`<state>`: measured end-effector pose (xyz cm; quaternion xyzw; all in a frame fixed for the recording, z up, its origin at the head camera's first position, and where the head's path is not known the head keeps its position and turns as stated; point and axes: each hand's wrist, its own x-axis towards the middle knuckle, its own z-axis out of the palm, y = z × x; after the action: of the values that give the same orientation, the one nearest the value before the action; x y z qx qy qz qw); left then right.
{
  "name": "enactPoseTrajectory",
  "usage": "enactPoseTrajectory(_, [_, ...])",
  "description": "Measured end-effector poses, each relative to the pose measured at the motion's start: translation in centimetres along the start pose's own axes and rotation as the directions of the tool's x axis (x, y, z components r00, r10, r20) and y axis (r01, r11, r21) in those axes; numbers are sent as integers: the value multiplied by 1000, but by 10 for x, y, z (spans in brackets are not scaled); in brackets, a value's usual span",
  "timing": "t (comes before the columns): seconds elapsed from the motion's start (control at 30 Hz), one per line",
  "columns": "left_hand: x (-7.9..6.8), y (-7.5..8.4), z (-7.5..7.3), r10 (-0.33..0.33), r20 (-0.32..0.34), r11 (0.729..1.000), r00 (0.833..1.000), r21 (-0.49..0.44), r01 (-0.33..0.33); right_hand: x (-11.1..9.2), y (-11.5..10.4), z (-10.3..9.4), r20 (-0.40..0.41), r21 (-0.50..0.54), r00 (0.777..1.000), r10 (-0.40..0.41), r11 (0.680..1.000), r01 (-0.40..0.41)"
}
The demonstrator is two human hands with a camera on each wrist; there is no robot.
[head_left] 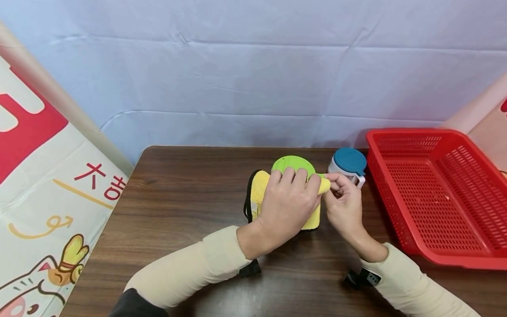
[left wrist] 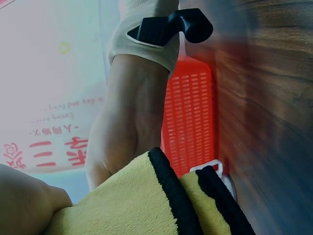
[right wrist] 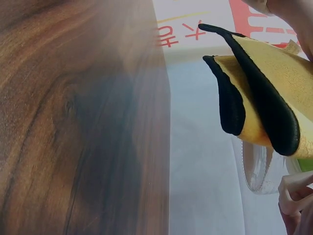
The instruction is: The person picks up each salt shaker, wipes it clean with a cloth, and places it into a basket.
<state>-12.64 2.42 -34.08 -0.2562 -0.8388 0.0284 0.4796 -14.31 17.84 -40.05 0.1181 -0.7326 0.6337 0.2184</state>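
Observation:
My left hand (head_left: 287,202) grips a folded yellow cloth (head_left: 259,187) with black edging, its fingers curled over it. The cloth lies over the near side of a container with a bright green lid (head_left: 291,163), hiding much of it. In the right wrist view, the container's clear wall (right wrist: 254,169) shows below the cloth. My right hand (head_left: 345,209) pinches at the lid's right edge, beside the end of the cloth. The cloth's folded layers (left wrist: 132,200) hang beneath my left hand in the left wrist view.
A cup with a blue lid (head_left: 350,160) and white handle stands just behind my right hand. Farther right is a red perforated basket (head_left: 412,229). A pale wall covering (head_left: 237,79) rises behind the wooden table (head_left: 190,189), and a printed sheet (head_left: 47,193) hangs at the left.

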Motion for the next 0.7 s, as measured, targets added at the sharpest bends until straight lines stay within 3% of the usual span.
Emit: enactPoseTrajectory(0.7, [-9,-13,-10,39,26,998,999,-41,-38,1,-2,-1,2,43,1000,9,999,-9])
